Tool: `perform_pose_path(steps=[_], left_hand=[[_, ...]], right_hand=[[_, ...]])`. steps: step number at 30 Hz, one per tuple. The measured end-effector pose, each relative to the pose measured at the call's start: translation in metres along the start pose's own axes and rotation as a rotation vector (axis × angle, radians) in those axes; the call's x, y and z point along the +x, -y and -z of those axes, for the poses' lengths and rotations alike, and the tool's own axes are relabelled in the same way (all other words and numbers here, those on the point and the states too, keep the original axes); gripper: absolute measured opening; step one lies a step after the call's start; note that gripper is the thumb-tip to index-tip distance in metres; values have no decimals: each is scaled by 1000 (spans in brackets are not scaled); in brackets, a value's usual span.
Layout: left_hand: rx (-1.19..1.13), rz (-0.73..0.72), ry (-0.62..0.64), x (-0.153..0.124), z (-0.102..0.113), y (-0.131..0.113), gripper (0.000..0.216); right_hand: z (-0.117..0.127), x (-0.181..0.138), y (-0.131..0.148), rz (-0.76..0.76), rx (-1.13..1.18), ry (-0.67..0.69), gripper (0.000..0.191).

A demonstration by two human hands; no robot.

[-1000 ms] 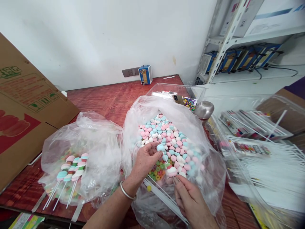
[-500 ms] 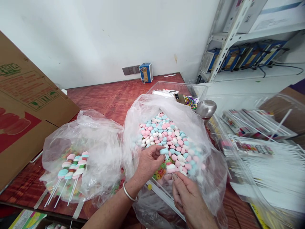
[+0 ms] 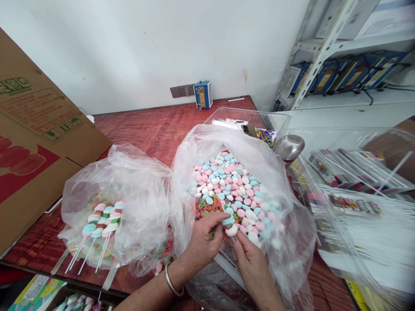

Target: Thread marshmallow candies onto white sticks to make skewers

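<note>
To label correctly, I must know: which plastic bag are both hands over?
The right bag, showing loose pink, white and blue candies; candy sticks lie on the left bag.

There are two hands (image 3: 206, 238), two large plastic bags (image 3: 144, 186), one bangle (image 3: 170, 280), one phone (image 3: 250, 131), countless candies (image 3: 234, 186).

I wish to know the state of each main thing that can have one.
Pastel candy skewer: held in both hands.
Left hand: fingers bent against its candies.
Right hand: pinching it from below.
Large translucent plastic bag: open, pastel candies exposed.
White-sticked pastel candy skewers: lying on smaller translucent plastic bag.
Clear plastic bin, right: open, holding white sticks.
</note>
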State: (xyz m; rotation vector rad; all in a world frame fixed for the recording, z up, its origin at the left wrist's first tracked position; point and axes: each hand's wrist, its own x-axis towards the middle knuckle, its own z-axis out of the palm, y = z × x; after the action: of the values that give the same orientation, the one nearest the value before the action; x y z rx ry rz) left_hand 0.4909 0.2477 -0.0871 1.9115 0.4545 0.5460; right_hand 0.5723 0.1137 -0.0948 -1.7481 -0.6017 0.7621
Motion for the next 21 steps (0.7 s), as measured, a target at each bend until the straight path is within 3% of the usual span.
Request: perform_pose_path(steps=[3, 6, 12, 21], left_hand=[[209, -19, -107, 2, 16, 7, 46], [494, -116, -176, 16, 32, 14, 28], [850, -206, 28, 41, 34, 15, 20], [941, -216, 72, 56, 13, 21, 13]], right_hand=[[6, 2, -4, -7, -123, -77, 40], [14, 2, -3, -13, -228, -132, 43], [24, 3, 4, 33, -315, -132, 39], [22, -3, -8, 105, -475, -158, 35]])
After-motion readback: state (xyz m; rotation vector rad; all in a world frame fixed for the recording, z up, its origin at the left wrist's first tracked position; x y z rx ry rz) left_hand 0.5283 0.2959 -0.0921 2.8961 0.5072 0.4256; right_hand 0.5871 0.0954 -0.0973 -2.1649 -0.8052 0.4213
